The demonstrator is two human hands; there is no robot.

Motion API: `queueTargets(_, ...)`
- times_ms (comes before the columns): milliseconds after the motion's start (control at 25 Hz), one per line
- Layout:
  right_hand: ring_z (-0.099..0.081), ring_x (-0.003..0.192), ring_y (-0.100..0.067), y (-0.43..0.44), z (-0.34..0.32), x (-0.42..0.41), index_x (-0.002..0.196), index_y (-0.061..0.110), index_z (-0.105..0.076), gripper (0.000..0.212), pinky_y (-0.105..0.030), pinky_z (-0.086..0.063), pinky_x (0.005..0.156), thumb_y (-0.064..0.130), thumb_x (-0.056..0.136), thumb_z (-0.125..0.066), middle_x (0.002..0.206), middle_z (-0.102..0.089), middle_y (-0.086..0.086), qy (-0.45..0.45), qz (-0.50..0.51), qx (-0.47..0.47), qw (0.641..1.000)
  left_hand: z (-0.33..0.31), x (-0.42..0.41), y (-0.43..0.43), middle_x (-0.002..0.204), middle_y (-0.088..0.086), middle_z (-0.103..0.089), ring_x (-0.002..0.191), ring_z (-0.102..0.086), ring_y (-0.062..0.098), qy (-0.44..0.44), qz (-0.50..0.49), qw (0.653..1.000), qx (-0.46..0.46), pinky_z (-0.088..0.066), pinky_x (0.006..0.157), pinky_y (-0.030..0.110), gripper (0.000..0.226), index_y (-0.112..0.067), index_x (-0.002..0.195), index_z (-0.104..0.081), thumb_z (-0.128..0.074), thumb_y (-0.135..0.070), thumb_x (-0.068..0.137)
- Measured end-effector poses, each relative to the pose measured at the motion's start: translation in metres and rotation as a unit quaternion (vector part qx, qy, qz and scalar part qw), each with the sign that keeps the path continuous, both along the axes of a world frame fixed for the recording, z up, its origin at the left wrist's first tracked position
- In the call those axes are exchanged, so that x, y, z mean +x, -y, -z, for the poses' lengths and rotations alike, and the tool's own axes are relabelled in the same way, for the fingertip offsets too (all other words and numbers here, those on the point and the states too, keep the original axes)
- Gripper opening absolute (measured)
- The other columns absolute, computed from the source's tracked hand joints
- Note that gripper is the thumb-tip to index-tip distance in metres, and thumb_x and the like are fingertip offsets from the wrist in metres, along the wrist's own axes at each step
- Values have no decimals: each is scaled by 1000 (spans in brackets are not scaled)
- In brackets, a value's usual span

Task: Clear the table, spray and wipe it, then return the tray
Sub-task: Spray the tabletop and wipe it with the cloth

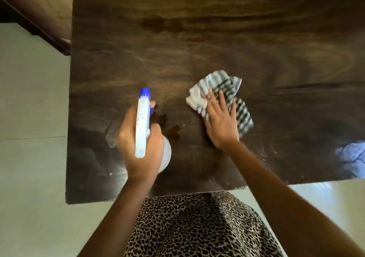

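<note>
- The left hand [141, 150] is clamped round the neck of the spray bottle [142, 122]. Its fingers are curled tight and one fingertip is up at the blue trigger. The bottle is held above the table's near part, nozzle aimed away from the body.
- The right hand [221, 124] lies flat with fingers straight and spread apart, pressing down on the striped cloth [223, 83]. The cloth is crumpled under the palm, near the middle of the table [217, 39].
- Between the two hands we see small dark wet patches [173, 132] on the wood. A larger darkened patch [158, 24] lies toward the far side.
- A pale blue bundle [351, 160] sits at the table's right edge; we cannot tell what it is. The tray is not in view.
- We judge the clearing mostly done and the spray-and-wipe step in hand.
- Next, we think the cloth should be swept through the wet patches under firm, even pressure. The bottle should be kept clear of its path, and the far patch will need a longer reach.
</note>
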State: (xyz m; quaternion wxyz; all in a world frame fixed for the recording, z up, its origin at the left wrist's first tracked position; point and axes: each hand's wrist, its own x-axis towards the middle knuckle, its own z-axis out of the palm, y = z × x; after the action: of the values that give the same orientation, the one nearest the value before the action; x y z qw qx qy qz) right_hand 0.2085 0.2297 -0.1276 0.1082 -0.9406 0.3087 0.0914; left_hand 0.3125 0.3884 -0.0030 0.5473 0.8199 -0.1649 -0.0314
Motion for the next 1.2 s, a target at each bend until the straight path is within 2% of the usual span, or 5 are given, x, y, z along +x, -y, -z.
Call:
queueTargets(240,-3,145,-25,-126,-10,-149,150,24,-15,65,-50,0,114,35,89,-34,159,-5,1,-17,-64,32,997,-4,-32,-48,73,-19,-56,68,-56,-18,-54,11,997,51,-42,62,0,28,-15,89,-62,-53,1,68)
queueTargets(400,-4,144,-26,-72,-5,-109,147,19,-22,60,-59,-15,112,32,90,-32,156,-17,-3,-14,-31,14,999,-6,-45,-65,81,-15,-62,72,-57,-14,-65,66,994,53,-40,68,0,33,-14,90,-63,-48,4,67)
queueTargets(680,12,144,-24,-51,-5,-60,150,20,-8,56,-49,7,114,30,99,-31,158,7,1,-17,43,39,998,-4,-75,-93,64,-26,-58,60,-56,-7,-82,107,988,79,-38,58,0,30,-18,87,-62,-51,1,68)
queueTargets(920,2,144,-21,-140,-8,-177,147,22,-18,63,-48,-4,116,6,93,-46,155,-10,3,67,-8,97,993,-2,-106,-130,68,-1,-62,65,-55,6,-159,160,963,150,-38,53,5,23,-12,81,-62,-47,-8,64)
queueTargets(1200,-19,141,-24,-161,-49,-230,139,9,-42,49,-59,-32,105,-6,92,-45,147,-24,4,182,197,124,955,-7,-131,-165,72,13,-58,61,-50,30,-210,186,932,231,-39,52,31,11,-6,78,-54,-46,-6,71)
